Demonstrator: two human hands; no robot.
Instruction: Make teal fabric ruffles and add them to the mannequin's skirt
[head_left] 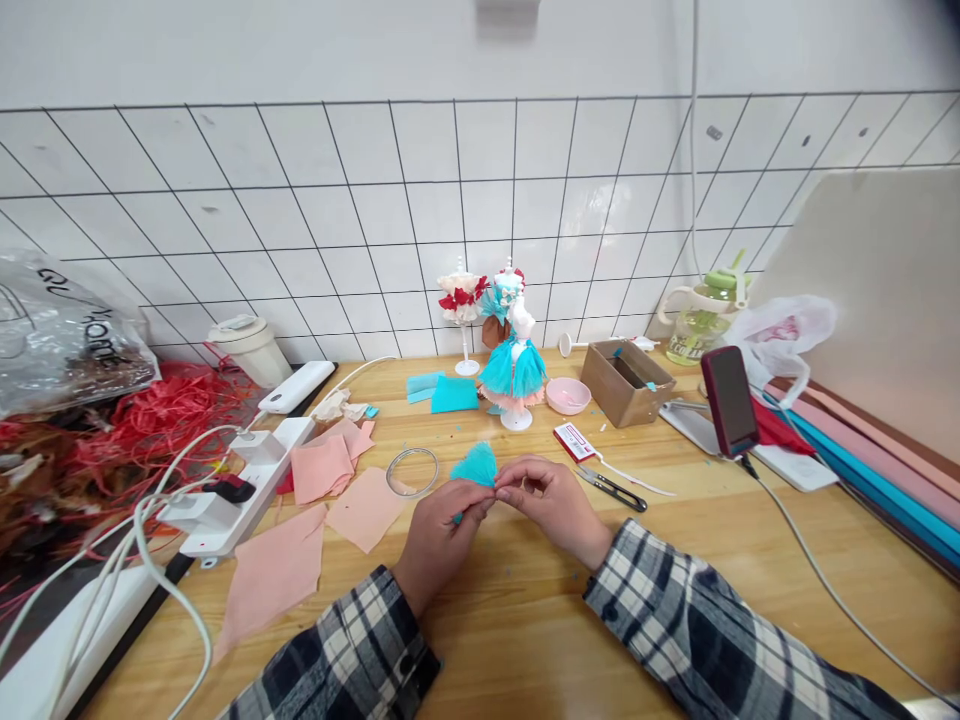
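Note:
My left hand (pixel 442 535) pinches a small fan-shaped piece of turquoise crepe paper (pixel 475 463), its spread edge pointing up and away from me. Thumb and forefinger of my right hand (pixel 551 500) are closed at the gathered end, meeting the left fingertips; the fingers hide the exact grip. Beyond them stands a small white dress-form figure (pixel 520 318) with a turquoise and peach ruffled skirt (pixel 513 370). Flat turquoise paper pieces (pixel 454 394) lie left of it. Right of my right hand are black-handled thread snips (pixel 613 488) and a red-and-white card (pixel 574 441) with white cord.
Peach paper sheets (pixel 277 565) and a metal ring (pixel 412 472) lie left. A power strip (pixel 247 500) with cables borders red shredded strands (pixel 180 420). A pink bowl (pixel 568 395), cardboard box (pixel 627 383), propped phone (pixel 730 402) and green-lidded jug (pixel 701 315) stand right.

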